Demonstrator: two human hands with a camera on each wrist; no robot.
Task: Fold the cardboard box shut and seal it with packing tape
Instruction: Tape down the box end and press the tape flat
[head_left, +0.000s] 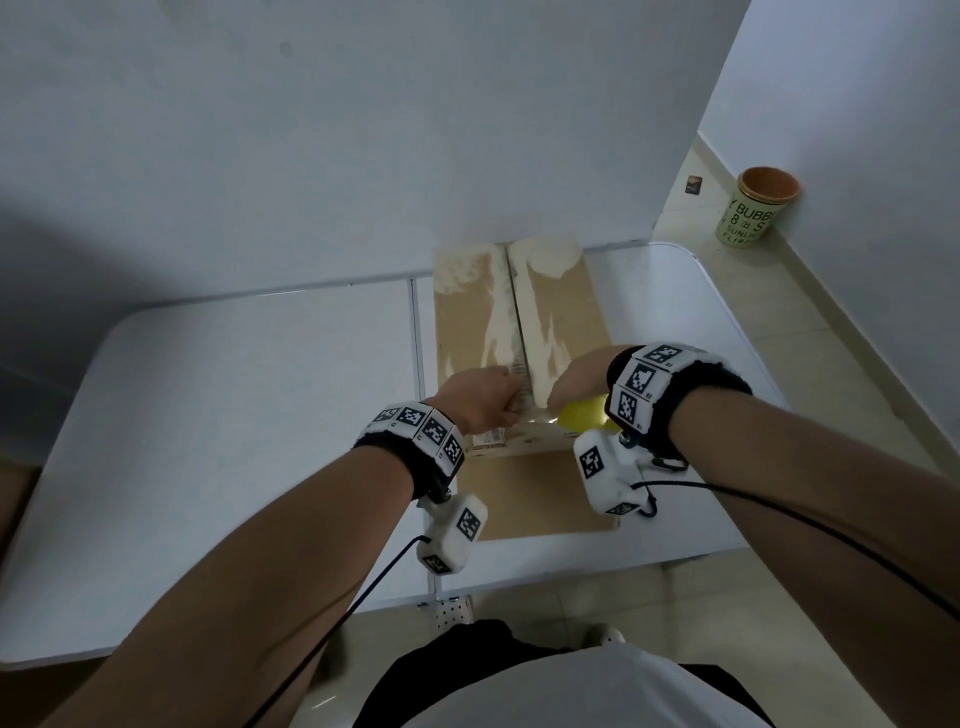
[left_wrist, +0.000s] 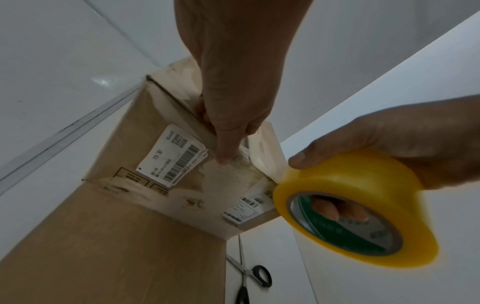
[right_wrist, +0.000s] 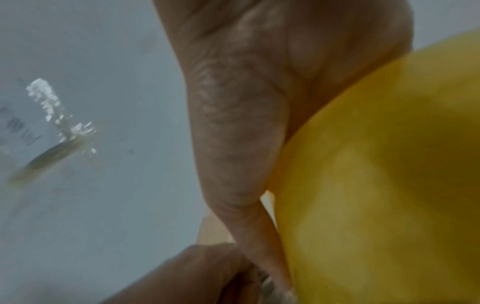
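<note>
A white table (head_left: 234, 415) stood against a pale wall. On its right half lay a long cardboard box (head_left: 550, 312), its far end at the wall and its near end close to the person. Its two top flaps were folded down and met along a centre seam, the surface scuffed where old tape had torn away. Shipping labels were stuck on the near end.

The left hand (head_left: 480, 397) rested on the box top at the near end. In the left wrist view its thumb (left_wrist: 227, 152) pressed down on the corner; its fingers were curled over the top, and I could not tell how tightly.

The right hand (head_left: 582, 379) gripped a yellow tape roll (left_wrist: 355, 207), fingers (left_wrist: 335, 209) hooked through the core, thumb on the rim, held just beside the same corner.

Scissors (left_wrist: 249, 275) lay on the table beside the box. A cup (head_left: 753, 208) stood on the floor, well apart.

The flaps seemed closed, so the step in hand looked like anchoring the tape's free end. The next move probably called for drawing the roll along the seam while the left hand held the start down.
</note>
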